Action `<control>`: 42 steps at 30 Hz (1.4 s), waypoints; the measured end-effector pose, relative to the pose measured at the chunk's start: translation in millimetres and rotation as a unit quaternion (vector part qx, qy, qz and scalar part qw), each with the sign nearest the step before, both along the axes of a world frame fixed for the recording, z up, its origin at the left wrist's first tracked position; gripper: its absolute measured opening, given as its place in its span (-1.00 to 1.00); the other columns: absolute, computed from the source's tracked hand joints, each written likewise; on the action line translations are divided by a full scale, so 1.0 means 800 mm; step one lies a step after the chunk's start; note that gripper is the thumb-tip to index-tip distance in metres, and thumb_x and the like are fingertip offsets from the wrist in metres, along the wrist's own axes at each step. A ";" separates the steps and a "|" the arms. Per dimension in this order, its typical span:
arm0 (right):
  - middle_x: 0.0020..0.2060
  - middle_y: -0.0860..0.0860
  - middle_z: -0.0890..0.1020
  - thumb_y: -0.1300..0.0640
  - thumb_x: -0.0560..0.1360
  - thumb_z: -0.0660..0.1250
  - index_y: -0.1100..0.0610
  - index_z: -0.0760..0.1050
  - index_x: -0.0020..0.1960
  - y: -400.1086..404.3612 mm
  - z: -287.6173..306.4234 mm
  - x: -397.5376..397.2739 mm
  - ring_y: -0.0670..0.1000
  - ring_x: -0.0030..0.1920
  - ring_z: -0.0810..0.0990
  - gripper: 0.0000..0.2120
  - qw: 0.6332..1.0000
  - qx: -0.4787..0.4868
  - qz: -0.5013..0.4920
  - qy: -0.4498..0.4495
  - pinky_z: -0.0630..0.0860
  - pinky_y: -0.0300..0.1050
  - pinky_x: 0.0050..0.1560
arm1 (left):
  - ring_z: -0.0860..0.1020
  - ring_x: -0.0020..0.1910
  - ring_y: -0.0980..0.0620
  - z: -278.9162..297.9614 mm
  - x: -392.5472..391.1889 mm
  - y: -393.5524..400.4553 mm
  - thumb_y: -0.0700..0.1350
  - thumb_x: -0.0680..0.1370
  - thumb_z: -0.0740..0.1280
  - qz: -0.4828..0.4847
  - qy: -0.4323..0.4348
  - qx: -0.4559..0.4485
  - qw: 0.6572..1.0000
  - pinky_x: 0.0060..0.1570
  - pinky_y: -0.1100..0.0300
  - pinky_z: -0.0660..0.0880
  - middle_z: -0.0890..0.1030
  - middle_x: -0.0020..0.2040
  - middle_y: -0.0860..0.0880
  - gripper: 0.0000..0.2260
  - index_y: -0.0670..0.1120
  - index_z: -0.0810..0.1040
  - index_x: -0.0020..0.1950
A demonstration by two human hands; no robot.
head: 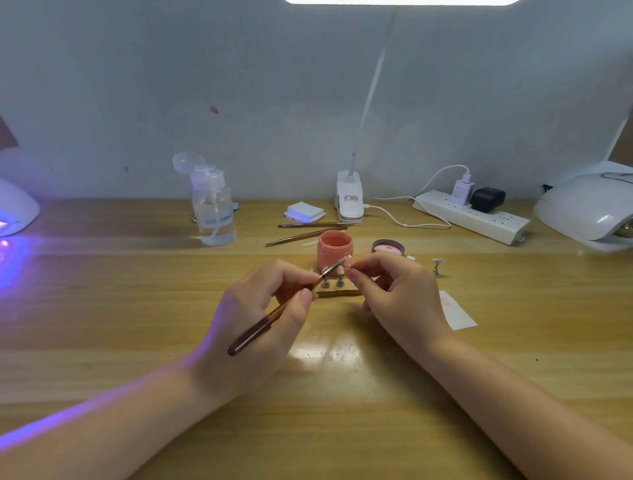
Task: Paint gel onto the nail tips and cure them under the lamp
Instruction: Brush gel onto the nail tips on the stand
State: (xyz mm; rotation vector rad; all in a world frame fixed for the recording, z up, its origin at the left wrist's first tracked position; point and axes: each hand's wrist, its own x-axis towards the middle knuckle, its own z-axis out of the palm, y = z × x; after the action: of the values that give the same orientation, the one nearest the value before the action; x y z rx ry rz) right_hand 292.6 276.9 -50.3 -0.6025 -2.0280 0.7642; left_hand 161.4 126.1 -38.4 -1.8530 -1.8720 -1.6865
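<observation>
Head view: left hand (263, 308) grips brush (284, 306), bristles touching clear nail tip (348, 265) pinched by right hand (400, 298), frame centre, above stand (337, 291). Open pink gel jar (334, 253) just behind. Lit curing lamp (15, 209) far left edge, second lamp (589, 209) far right.

Pale grey-white wall (239, 85) behind, few small reddish marks on it. Wooden desk (137, 308) with light plank grain fills lower frame, rear edge meeting wall. Bright white light panel (400, 1) at top edge, glare patch on desk near centre. Violet glow spills over desk's left edge. White clip lamp base (349, 200) at rear edge, thin arm rising up wall. White power strip (472, 216) toward rear right, plugs in it.
</observation>
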 end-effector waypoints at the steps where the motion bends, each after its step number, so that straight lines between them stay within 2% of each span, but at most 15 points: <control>1: -0.27 -0.07 0.66 0.17 0.46 0.44 0.09 0.66 -0.07 0.000 0.000 0.000 0.00 -0.37 0.59 -0.94 1.000 0.000 0.001 0.000 0.56 0.08 -0.26 | 0.61 -0.06 0.11 0.000 0.000 0.001 -0.04 0.53 0.30 0.001 -0.005 -0.002 1.000 -0.08 0.41 0.46 0.66 -0.11 0.11 -0.86 0.06 0.58 0.06; 4: -0.28 -0.06 0.66 0.19 0.46 0.44 0.12 0.66 -0.07 0.000 0.000 0.000 0.01 -0.36 0.59 -0.94 1.000 0.003 0.001 0.000 0.55 0.08 -0.25 | 0.62 -0.03 0.12 -0.001 -0.001 0.006 -0.09 0.53 0.33 -0.005 -0.003 -0.018 1.000 -0.04 0.38 0.47 0.67 -0.07 0.10 -0.82 0.04 0.60 0.11; 9: -0.29 -0.08 0.65 0.18 0.46 0.44 0.09 0.65 -0.08 0.000 -0.001 0.000 0.01 -0.36 0.59 -0.95 1.000 -0.006 0.001 0.003 0.55 0.09 -0.25 | 0.61 -0.14 0.11 -0.002 -0.002 0.002 -0.01 0.48 0.25 -0.019 -0.018 -0.002 1.000 -0.12 0.42 0.44 0.66 -0.17 0.09 -0.81 -0.03 0.60 -0.02; 13: -0.27 -0.08 0.66 0.20 0.46 0.44 0.10 0.66 -0.08 0.000 -0.001 -0.001 0.00 -0.36 0.59 -0.94 1.000 -0.010 0.006 0.005 0.56 0.09 -0.25 | 0.62 -0.05 0.15 -0.002 0.000 0.006 0.01 0.52 0.26 -0.013 -0.049 0.004 0.999 -0.08 0.43 0.45 0.66 -0.08 0.15 -0.83 0.04 0.58 0.05; 15: -0.26 -0.09 0.66 0.20 0.46 0.44 0.10 0.66 -0.08 0.001 -0.001 -0.001 -0.02 -0.35 0.60 -0.94 1.000 -0.012 0.006 0.005 0.56 0.08 -0.24 | 0.62 -0.03 0.13 -0.003 0.000 0.010 -0.02 0.52 0.30 -0.014 -0.063 -0.008 0.998 -0.07 0.37 0.48 0.67 -0.07 0.14 -0.85 0.07 0.59 0.06; 19: -0.26 -0.07 0.66 0.18 0.48 0.43 0.09 0.65 -0.06 0.001 -0.001 0.000 -0.01 -0.34 0.61 -0.94 1.000 -0.020 0.011 0.005 0.56 0.09 -0.23 | 0.63 -0.09 0.06 -0.007 -0.002 0.008 0.05 0.49 0.25 -0.041 -0.093 -0.008 0.995 -0.06 0.20 0.53 0.68 -0.13 0.06 -0.81 0.03 0.58 0.00; 24: -0.27 -0.09 0.66 0.20 0.48 0.42 0.08 0.65 -0.06 -0.002 0.001 0.001 0.03 -0.35 0.60 -0.93 0.999 -0.028 0.021 0.009 0.56 0.11 -0.24 | 0.65 -0.03 0.07 -0.006 0.000 0.010 0.08 0.49 0.27 -0.041 -0.159 0.011 0.986 -0.03 0.27 0.53 0.70 -0.08 0.03 -0.80 0.06 0.58 0.04; 30: -0.26 -0.06 0.66 0.20 0.47 0.42 0.09 0.65 -0.05 0.000 0.000 0.001 0.05 -0.35 0.60 -0.93 0.999 -0.032 0.021 0.010 0.55 0.13 -0.26 | 0.64 -0.14 0.01 -0.007 -0.001 0.007 0.03 0.46 0.26 -0.049 -0.141 0.012 0.989 -0.09 0.23 0.51 0.69 -0.18 -0.03 -0.81 -0.01 0.61 -0.06; 33: -0.28 -0.12 0.66 0.21 0.47 0.43 0.07 0.65 -0.07 0.000 0.001 0.000 0.00 -0.36 0.60 -0.92 0.999 -0.030 0.021 0.011 0.56 0.09 -0.25 | 0.65 -0.09 0.07 -0.006 0.000 0.008 0.02 0.48 0.30 -0.033 -0.152 0.021 0.988 -0.06 0.29 0.52 0.70 -0.14 0.01 -0.83 0.00 0.60 -0.02; 37: -0.30 -0.11 0.65 0.22 0.47 0.43 0.08 0.65 -0.09 0.000 0.001 0.000 0.03 -0.36 0.60 -0.93 0.999 -0.032 0.018 0.013 0.56 0.09 -0.25 | 0.65 -0.05 0.12 -0.007 0.002 0.011 -0.07 0.51 0.33 -0.029 -0.160 -0.001 0.987 -0.06 0.34 0.50 0.70 -0.10 0.05 -0.86 -0.01 0.61 0.04; 42: -0.29 -0.07 0.66 0.20 0.47 0.43 0.07 0.65 -0.08 -0.001 0.002 -0.001 0.05 -0.35 0.60 -0.94 0.999 -0.036 0.018 0.011 0.56 0.11 -0.24 | 0.64 -0.12 0.06 -0.008 -0.001 0.006 0.03 0.46 0.26 -0.032 -0.137 0.015 0.990 -0.08 0.28 0.51 0.69 -0.15 -0.02 -0.79 -0.03 0.61 -0.04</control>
State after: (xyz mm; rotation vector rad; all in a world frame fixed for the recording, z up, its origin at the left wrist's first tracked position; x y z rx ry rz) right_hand 292.1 275.8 -49.0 -0.5975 -2.0036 0.8651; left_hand 160.9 131.2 -45.2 -1.7656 -1.8797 -2.0714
